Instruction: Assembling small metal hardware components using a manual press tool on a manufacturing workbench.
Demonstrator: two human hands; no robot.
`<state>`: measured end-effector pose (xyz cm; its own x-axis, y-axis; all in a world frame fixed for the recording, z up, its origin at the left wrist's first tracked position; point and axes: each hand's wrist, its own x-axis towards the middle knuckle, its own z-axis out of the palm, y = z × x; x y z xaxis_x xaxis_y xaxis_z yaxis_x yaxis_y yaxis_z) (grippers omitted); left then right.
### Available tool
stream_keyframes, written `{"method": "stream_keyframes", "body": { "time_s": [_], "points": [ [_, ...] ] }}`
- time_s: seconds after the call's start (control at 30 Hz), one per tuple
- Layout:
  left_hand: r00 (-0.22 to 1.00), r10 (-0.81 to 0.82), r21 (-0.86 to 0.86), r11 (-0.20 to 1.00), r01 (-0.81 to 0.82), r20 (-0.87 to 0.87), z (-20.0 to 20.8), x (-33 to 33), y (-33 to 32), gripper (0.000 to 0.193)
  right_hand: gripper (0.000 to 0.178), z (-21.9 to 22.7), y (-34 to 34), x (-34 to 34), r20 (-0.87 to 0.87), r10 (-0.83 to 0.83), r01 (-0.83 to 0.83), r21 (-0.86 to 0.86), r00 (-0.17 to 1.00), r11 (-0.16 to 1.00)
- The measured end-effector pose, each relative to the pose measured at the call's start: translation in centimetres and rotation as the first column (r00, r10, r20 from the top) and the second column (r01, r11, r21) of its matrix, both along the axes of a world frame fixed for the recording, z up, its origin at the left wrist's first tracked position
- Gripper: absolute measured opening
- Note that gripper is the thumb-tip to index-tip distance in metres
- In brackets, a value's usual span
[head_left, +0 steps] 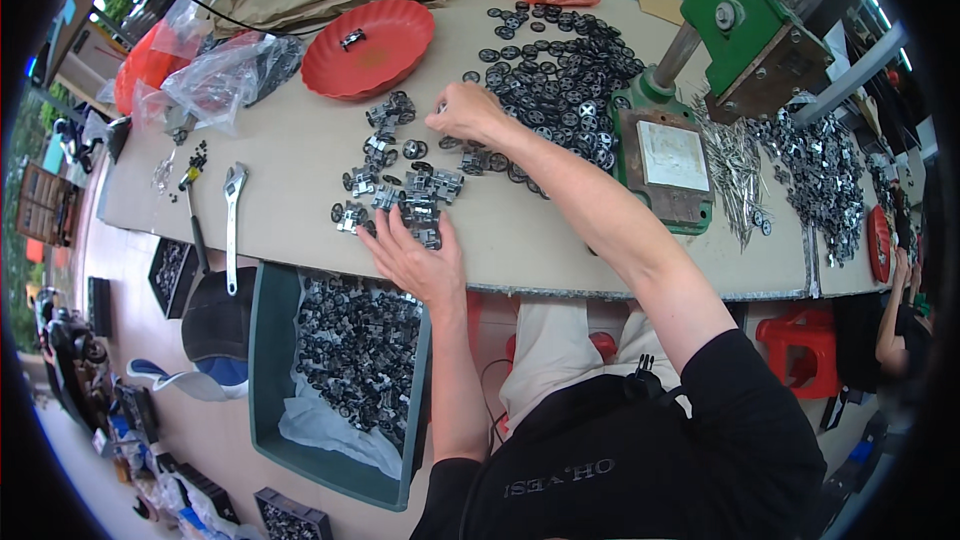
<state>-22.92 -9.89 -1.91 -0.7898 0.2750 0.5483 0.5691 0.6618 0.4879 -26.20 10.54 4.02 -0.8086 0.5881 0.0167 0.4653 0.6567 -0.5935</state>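
My left hand (412,252) lies palm down at the near side of a cluster of small silver-and-black wheeled chassis parts (428,188). Its fingers are stretched out and touch the nearest parts. My right hand (468,112) is farther up the table, beyond that cluster, with thumb and fingers pinched together. Whatever sits in the pinch is too small to make out. Just right of this hand spreads a heap of small black wheels (565,90), partly covered by my right forearm. A red scalloped plate (322,78) holds one small part, to the left of my right hand.
A green press (750,25) stands right of the wheels. Thin metal pins (735,165) and another parts heap (825,180) lie beyond it. A wrench (233,210) is at left. Below the table edge sits a green crate (262,380) of parts. A co-worker's hands (905,268) show far right.
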Motion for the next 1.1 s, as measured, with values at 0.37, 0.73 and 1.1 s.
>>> {"method": "stream_keyframes", "body": {
  "time_s": [0.37,0.73,1.1],
  "points": [
    [1.0,-0.014,-0.002,1.0,0.014,0.004,0.1,-0.2,-0.1,0.062,0.028,-0.4,-4.7,5.6,-0.229,-0.074,0.051,-0.105,0.971,0.993],
    [0.983,0.016,0.236,0.97,-0.059,0.181,-0.8,-1.7,-12.4,0.062,0.023,-3.2,-19.1,3.0,-0.488,0.112,-0.245,-0.218,0.866,0.945],
    [0.856,0.437,-0.195,0.898,-0.395,0.275,-3.5,-1.4,-24.3,0.058,0.022,-0.7,-17.0,0.8,-0.199,0.248,-0.256,-0.013,0.948,0.967]
  ]
}}
